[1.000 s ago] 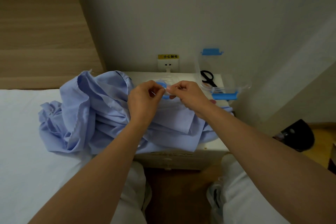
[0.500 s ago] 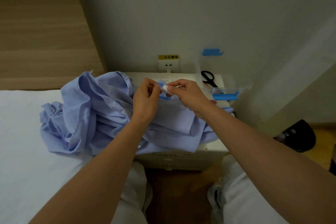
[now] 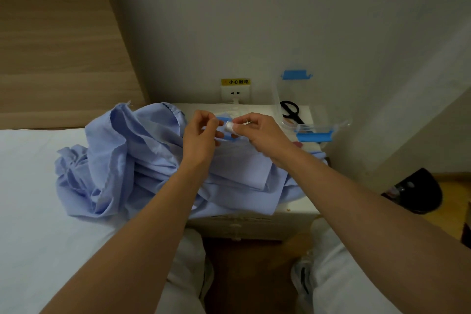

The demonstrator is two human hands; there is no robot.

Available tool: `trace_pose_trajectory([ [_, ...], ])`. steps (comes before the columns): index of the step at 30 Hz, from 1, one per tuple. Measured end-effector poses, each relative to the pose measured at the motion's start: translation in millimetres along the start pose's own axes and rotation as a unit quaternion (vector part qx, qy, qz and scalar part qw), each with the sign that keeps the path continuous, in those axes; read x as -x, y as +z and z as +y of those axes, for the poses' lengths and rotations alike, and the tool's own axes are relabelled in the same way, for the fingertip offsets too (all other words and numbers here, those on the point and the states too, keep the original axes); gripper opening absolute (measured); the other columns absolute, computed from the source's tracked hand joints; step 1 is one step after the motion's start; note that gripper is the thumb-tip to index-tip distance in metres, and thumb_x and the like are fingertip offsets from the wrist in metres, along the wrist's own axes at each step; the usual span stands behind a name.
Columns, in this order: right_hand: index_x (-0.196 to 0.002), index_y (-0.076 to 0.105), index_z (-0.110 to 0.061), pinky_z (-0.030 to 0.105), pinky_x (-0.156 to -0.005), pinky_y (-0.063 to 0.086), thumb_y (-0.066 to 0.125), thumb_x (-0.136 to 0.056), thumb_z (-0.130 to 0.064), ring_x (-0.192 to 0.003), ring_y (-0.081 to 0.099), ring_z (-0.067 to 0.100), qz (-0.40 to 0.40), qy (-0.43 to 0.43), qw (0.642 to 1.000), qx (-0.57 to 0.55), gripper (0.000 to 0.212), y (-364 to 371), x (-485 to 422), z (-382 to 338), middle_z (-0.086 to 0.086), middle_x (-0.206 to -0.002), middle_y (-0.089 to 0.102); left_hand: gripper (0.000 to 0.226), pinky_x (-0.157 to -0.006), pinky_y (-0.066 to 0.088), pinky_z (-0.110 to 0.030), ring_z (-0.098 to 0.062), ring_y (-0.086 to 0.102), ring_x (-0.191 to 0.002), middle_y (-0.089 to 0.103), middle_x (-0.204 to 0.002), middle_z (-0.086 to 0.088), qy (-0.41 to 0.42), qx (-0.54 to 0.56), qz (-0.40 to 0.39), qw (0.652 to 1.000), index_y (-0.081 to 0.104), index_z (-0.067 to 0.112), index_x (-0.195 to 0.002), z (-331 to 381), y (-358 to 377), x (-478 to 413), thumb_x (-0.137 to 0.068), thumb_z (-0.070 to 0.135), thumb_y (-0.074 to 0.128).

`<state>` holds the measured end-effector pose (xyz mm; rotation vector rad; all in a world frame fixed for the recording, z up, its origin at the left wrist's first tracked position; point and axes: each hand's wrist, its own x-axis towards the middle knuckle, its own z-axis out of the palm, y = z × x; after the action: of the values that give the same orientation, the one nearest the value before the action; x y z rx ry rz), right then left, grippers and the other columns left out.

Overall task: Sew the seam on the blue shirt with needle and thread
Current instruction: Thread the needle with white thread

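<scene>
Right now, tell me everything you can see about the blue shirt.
The blue shirt is pale blue, thin woven-looking cloth, crumpled in loose folds. It lies partly on the white bed and partly over the white nightstand, flatter where it covers the nightstand. A frayed edge sticks up at its top left.
</scene>
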<state>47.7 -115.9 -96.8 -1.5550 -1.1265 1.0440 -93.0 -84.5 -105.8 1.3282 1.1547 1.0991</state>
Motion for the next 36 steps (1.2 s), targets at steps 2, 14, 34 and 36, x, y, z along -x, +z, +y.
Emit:
trace_pose_trajectory([
  [2, -0.110, 0.068, -0.009, 0.004, -0.046, 0.036, 0.070, -0.088, -0.027, -0.050, 0.054, -0.012, -0.004, -0.006, 1.000, -0.008, 0.029, -1, 1, 0, 0.006, -0.092, 0.071, 0.013, -0.072, 0.050, -0.030, -0.018, 0.061, -0.077, 0.068, -0.094, -0.005, -0.010, 0.017, 0.000, 1.000, 0.049, 0.017, -0.088, 1, -1, 0, -0.100, 0.013, 0.045],
  [14, -0.106, 0.060, -0.004, 0.006, -0.039, 0.032, 0.060, -0.095, -0.022, -0.037, 0.046, -0.009, 0.013, 0.025, 0.999, -0.018, 0.021, 1, 0, -3, 0.009, -0.081, 0.069, 0.023, -0.077, 0.054, -0.027, -0.018, 0.065, -0.087, 0.062, -0.112, -0.006, -0.038, 0.010, 0.022, 0.999, 0.054, 0.014, -0.122, 1, 2, -4, -0.100, 0.014, 0.043],
  [34, -0.088, 0.059, -0.011, 0.008, -0.043, 0.032, 0.048, -0.101, -0.023, -0.041, 0.042, -0.005, 0.028, -0.011, 0.999, -0.010, 0.020, 5, -8, -3, -0.005, -0.065, 0.048, 0.023, -0.086, 0.052, -0.031, -0.016, 0.060, -0.087, 0.067, -0.103, -0.009, -0.047, 0.045, -0.061, 0.996, 0.066, 0.019, -0.109, 5, 1, -1, -0.098, 0.011, 0.048],
  [36, -0.086, 0.058, -0.011, 0.010, -0.046, 0.033, 0.046, -0.102, -0.023, -0.042, 0.041, -0.003, 0.034, -0.020, 0.999, -0.004, 0.024, 5, -8, -5, -0.005, -0.063, 0.047, 0.021, -0.085, 0.053, -0.031, -0.017, 0.059, -0.087, 0.067, -0.101, -0.010, -0.050, 0.048, -0.053, 0.996, 0.067, 0.018, -0.106, 5, 1, -1, -0.097, 0.011, 0.049],
])
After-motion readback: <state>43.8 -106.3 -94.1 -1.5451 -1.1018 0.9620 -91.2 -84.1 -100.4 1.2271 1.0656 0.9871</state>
